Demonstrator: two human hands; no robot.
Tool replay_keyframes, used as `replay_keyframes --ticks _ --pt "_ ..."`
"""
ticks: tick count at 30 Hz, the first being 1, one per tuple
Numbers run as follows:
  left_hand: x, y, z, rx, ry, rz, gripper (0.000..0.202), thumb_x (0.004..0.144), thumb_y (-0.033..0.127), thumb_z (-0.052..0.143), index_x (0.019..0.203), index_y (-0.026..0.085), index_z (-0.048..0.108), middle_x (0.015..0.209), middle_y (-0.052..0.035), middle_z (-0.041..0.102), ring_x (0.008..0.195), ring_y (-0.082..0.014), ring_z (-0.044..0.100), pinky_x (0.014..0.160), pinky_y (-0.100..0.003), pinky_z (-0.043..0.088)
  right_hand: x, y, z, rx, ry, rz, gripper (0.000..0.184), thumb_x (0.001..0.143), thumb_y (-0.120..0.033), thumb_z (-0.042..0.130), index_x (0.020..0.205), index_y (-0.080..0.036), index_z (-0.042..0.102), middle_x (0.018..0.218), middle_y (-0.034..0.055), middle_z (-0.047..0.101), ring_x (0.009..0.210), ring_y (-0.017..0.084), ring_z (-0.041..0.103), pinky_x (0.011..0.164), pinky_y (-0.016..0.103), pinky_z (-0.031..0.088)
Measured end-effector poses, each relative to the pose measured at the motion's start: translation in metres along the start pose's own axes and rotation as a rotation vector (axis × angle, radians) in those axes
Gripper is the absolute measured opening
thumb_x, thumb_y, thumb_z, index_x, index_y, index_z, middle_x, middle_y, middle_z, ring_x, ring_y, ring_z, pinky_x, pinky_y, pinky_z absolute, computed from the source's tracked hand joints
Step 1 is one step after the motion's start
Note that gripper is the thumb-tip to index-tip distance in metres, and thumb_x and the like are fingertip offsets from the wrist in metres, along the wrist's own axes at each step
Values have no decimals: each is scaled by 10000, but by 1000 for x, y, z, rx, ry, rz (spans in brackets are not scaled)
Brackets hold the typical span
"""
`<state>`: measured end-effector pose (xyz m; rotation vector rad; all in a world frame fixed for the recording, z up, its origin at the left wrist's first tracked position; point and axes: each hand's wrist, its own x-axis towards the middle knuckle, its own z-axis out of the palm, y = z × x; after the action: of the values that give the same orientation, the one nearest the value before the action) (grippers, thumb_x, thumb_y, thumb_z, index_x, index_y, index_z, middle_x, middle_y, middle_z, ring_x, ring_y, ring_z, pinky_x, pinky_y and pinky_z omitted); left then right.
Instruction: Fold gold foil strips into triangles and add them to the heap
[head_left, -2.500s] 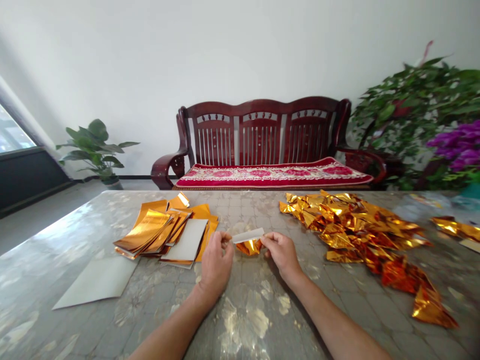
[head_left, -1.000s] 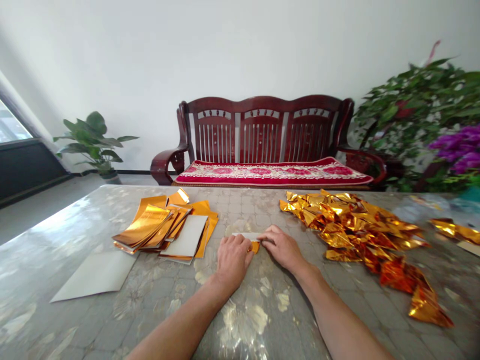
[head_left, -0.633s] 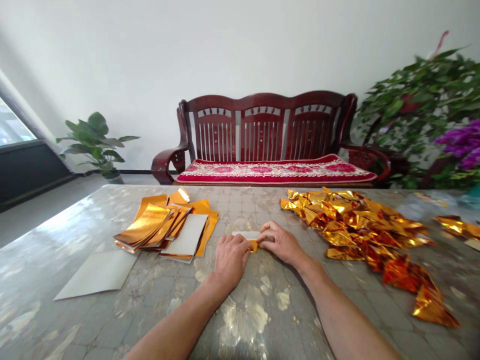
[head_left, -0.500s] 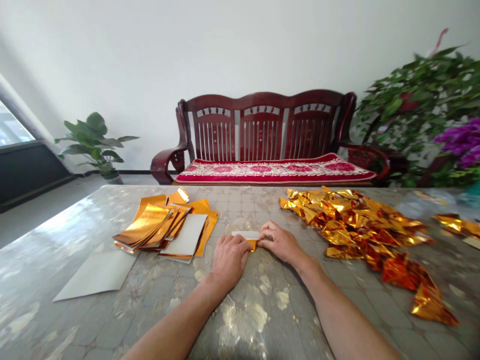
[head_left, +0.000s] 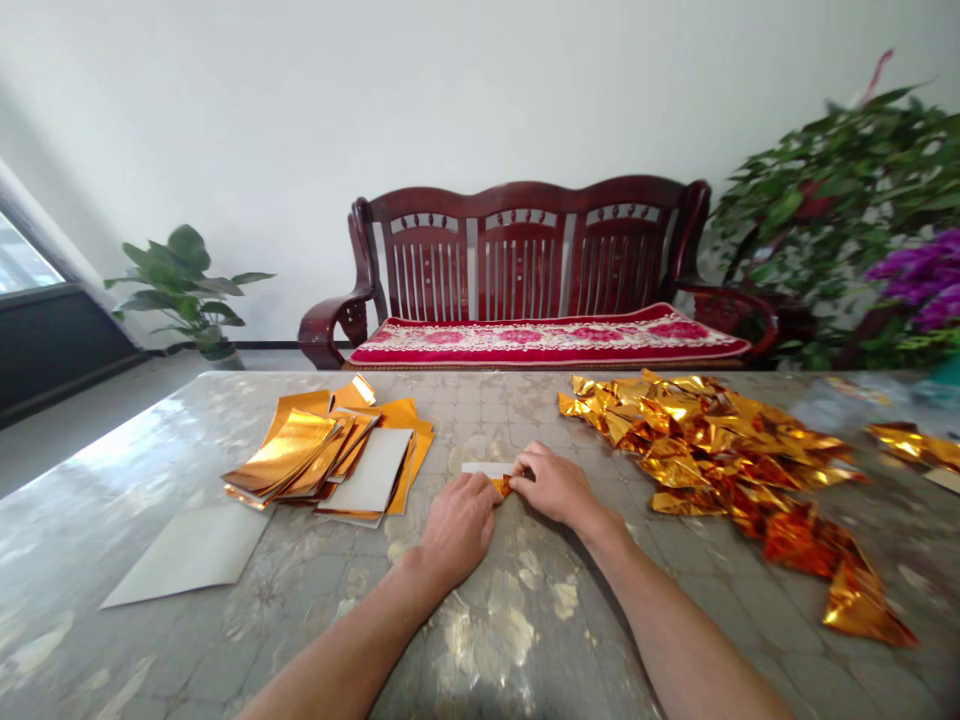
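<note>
A sheet of gold foil paper [head_left: 487, 468], white on its back, lies partly folded on the table between my hands. My left hand [head_left: 460, 515] presses on its near left part, the fingers bent over it and hiding much of it. With thumb and forefinger, my right hand [head_left: 553, 482] pinches the sheet's right end, where a bit of gold shows. To the left is a loose stack of gold paper sheets [head_left: 289, 445], some with the pale side up. On the right lies a heap of folded gold foil pieces [head_left: 697, 440].
A pale sheet [head_left: 191, 555] lies flat at the left of the patterned table [head_left: 495, 650]. A clear plastic bag [head_left: 851, 400] and more gold pieces [head_left: 911, 443] are at the far right. Behind the table stands a dark wooden bench [head_left: 517, 265], with plants on both sides.
My right hand's fingers have curled at the sheet's right end, and the gold part there looks smaller and turned. My left hand stays pressed down, nearly in place.
</note>
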<state>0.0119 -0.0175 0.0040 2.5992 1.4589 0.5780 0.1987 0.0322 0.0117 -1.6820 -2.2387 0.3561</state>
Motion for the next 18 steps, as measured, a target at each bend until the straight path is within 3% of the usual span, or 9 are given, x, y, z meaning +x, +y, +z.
replay_keyframes --ticks 4,9,14,18 --pt "0 2 -1 39 -15 -32 234 913 113 430 1013 217 614 972 -37 627 948 -198 558 856 -318 454 0 -2 -1 -12 -10 13 104 836 -341 614 832 -260 678 985 -29 645 813 131 590 622 265 270" --pt "0 4 -6 99 -66 3 336 915 128 457 1193 266 584 996 -26 618 955 -200 556 846 -315 453 1 -1 0 3 -12 22 100 829 -348 618 820 -266 675 962 -34 640 807 133 596 617 264 264" --pt "2 6 -6 189 -106 22 215 928 159 465 1048 247 620 1000 -33 605 949 -208 545 796 -321 459 1 -1 0 23 -9 40 93 822 -347 631 836 -269 680 954 -29 643 815 135 597 614 261 271" --pt "6 9 -7 239 -110 83 189 943 161 433 1055 211 577 1081 -44 602 999 -227 523 855 -352 465 1 0 1 57 10 50 117 813 -364 658 869 -264 679 969 -19 646 807 134 600 617 255 293"
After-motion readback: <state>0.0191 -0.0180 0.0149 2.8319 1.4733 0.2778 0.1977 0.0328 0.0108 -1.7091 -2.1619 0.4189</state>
